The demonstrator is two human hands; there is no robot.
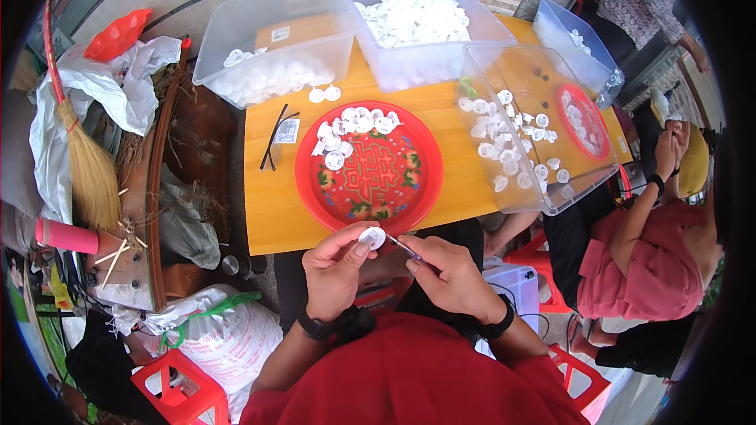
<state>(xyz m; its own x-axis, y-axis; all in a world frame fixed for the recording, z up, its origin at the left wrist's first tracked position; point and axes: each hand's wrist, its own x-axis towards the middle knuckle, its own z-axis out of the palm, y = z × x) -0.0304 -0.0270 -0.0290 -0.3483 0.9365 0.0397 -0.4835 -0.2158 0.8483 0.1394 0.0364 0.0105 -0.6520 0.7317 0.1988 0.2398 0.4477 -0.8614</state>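
**Steady cap, light tool: working the small white piece at the worktop's near edge**

The left hand (337, 266) carries the work. Its grip is narrow, thumb and fingertips pinched on a small round white cap (372, 237), held just above the near edge of the orange worktop (268, 205). To do this well, the person probably keeps the pinch on the cap's rim, so that the face stays open to the tool, and holds the wrist quiet.

Just right of that grip, the right hand (450, 274) is closed around a thin metal tool (403, 246), whose tip reaches toward the cap; whether it touches cannot be told. A short, light stroke looks safer than a hard push, since the cap is small and could slip out of the pinch or flick away.

Directly beyond both grips lies the red round tray (368, 212), with a heap of like white caps (354, 127) on its far side, well within reach. Farther beyond and to the left stands a clear bin (260, 31) with more white pieces. A second clear bin (429, 24), heaped full, stands farther beyond and slightly right. A tilted clear bin (535, 142) lies to the right of the tray.

Keeping both hands low and close over the tray's near rim would let a dropped cap land on the tray rather than in the lap.
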